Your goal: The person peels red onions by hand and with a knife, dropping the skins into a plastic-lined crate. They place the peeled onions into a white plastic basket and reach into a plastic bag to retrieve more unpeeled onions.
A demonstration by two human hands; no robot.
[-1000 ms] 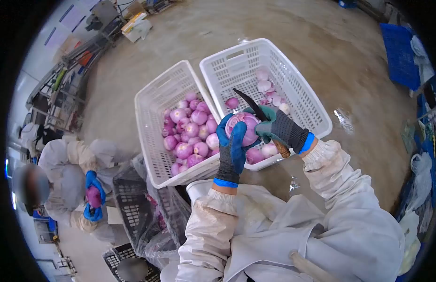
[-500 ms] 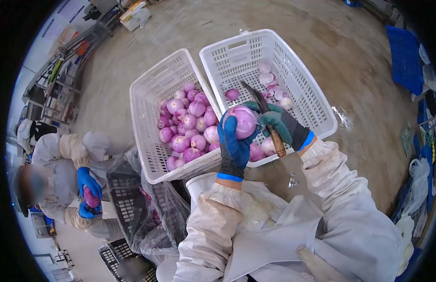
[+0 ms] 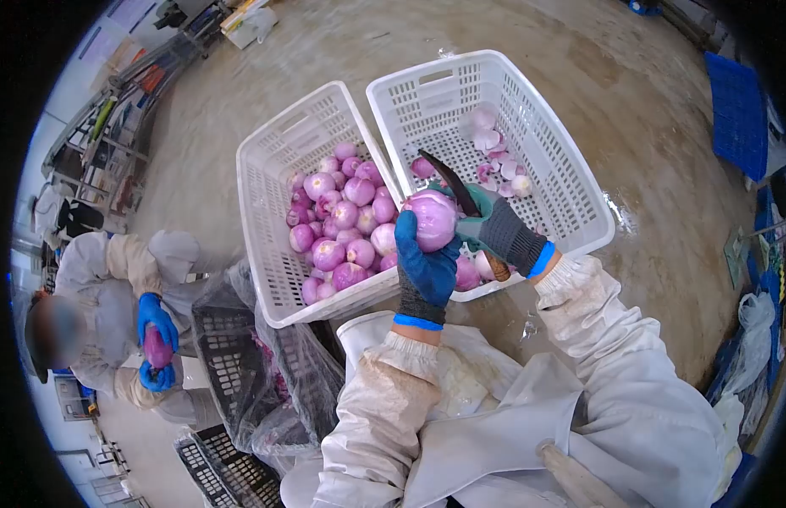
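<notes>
A large purple onion (image 3: pixel 432 218) sits in my left hand (image 3: pixel 427 269), whose blue gloved fingers wrap its left side and underside. My right hand (image 3: pixel 499 227), in a green and dark grey glove, is closed around a knife (image 3: pixel 454 184). Its dark curved blade points up and left, just above the onion's right side; the wooden handle shows only in part below the fist. My right fingertips are against or very near the onion; contact is hard to make out. Both hands are over the near edge of the right white crate (image 3: pixel 570 216), which holds loose skins (image 3: pixel 494 161) and several onions.
The left white crate (image 3: pixel 270 279) is piled with peeled-looking onions (image 3: pixel 346 216). A dark crate (image 3: pixel 219 356) lined with clear plastic stands nearer on the left. Beyond it a co-worker (image 3: pixel 101 279) in blue gloves holds another onion (image 3: pixel 157 347). Wet floor (image 3: pixel 325 51) surrounds the crates.
My right hand has turned, and the knife blade has swung slightly left, with its handle now more hidden. The onion has shifted a little left. The co-worker's onion has turned more upright.
</notes>
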